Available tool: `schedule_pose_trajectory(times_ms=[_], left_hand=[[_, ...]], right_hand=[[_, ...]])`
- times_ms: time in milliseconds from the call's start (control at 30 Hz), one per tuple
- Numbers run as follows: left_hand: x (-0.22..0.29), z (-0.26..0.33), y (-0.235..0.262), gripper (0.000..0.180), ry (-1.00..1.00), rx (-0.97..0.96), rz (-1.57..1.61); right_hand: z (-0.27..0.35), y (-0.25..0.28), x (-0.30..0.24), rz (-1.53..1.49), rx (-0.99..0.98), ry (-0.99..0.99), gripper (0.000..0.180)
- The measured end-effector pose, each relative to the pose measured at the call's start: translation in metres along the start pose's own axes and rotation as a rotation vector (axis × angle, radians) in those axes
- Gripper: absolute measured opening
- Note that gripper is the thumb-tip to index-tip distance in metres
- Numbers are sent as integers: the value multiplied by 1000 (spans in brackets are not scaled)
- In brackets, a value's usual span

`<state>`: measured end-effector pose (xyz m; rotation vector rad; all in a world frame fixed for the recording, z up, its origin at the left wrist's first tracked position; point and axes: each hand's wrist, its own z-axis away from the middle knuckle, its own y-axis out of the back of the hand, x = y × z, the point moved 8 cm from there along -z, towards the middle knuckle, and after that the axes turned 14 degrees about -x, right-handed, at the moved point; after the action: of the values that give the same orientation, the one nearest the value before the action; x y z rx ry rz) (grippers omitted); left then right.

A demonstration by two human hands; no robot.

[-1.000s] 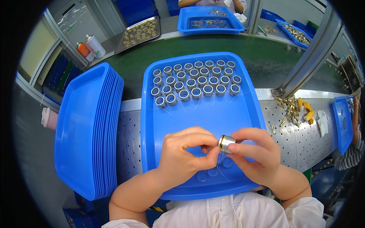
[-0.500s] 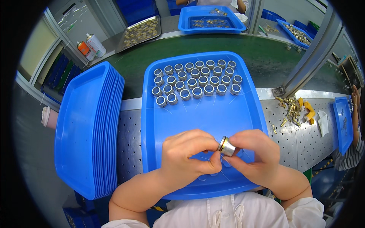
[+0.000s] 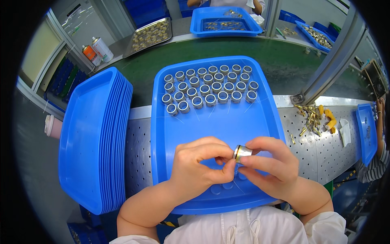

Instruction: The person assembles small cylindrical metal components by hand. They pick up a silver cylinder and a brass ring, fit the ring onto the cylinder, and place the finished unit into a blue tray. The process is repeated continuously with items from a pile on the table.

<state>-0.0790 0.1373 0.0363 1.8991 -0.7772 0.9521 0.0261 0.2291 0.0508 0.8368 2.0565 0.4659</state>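
Observation:
Over the near part of a blue tray (image 3: 183, 134), my left hand (image 3: 203, 162) and my right hand (image 3: 271, 164) hold one short silver metal cylinder (image 3: 244, 152) between them. A dark band and a yellowish band ring its left end. My left thumb and index finger pinch that end, while my right fingers close round the other side. Several similar metal rings (image 3: 210, 100) stand in rows in the tray's far half, with thin clear strands lying beside them. Below my hands lie several small clear discs (image 3: 227, 185), partly hidden by my fingers.
Left of the tray rises a stack of blue trays (image 3: 91, 138). Brass pieces (image 3: 312, 120) and a yellow object (image 3: 330, 120) lie on the perforated metal table at right. Beyond is a green belt (image 3: 142, 75). Co-workers sit across it and at far right, near another blue tray (image 3: 367, 134).
My right fingers have shifted on the metal cylinder, the index finger now lying across its near side. The cylinder has turned slightly, and its banded end shows more.

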Motion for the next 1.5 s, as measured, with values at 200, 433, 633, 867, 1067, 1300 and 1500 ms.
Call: schedule_pose_trajectory(times_ms=[200,433,633,867,1067,1300,1500], left_hand=[[8,0,0,16,-57,25,-131],[16,3,-1,17,-112,28,-239],[4,0,1,16,-49,22,-55],[3,0,0,15,-32,5,-45],[7,0,-2,16,-63,10,-114],[15,4,-2,18,-97,26,-256],[10,0,0,17,-76,26,-151]], right_hand=[[6,1,9,-101,54,-86,39],[8,2,0,-6,88,17,37],[5,2,-3,89,51,114,35],[1,5,-1,33,75,7,43],[8,-2,11,-76,45,-66,42],[10,0,0,19,76,31,40],[8,1,-3,105,63,96,39]])
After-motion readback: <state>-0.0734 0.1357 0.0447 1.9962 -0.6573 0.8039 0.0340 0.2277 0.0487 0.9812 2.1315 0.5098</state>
